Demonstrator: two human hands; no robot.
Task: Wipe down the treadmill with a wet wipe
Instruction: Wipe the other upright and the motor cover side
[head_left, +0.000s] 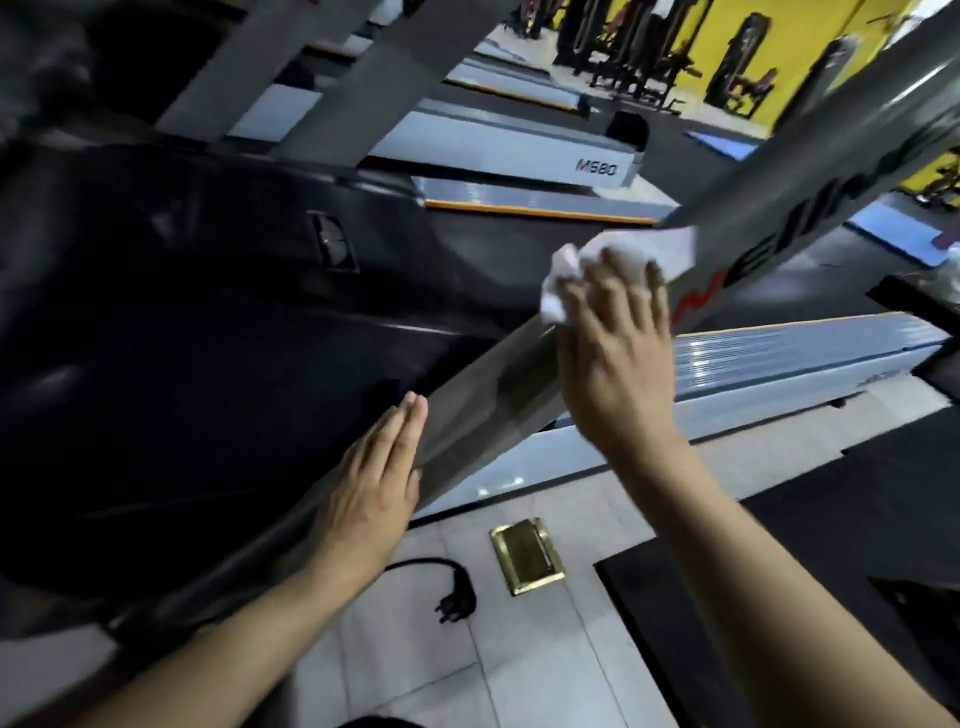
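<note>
The treadmill's grey upright post (769, 176) runs diagonally from lower left to upper right, beside its dark motor cover (208, 338). A crumpled white wet wipe (623, 254) lies against the post near its middle. My right hand (618, 353) presses the wipe onto the post with spread, straight fingers. My left hand (369, 483) lies flat with straight fingers against the lower part of the post, where it meets the dark cover.
A black power plug (454, 597) and a brass floor socket (527, 553) lie on the tiled floor below the post. More treadmills (519, 161) stand in a row beyond. Gym machines stand against a yellow wall (727, 41) at the back.
</note>
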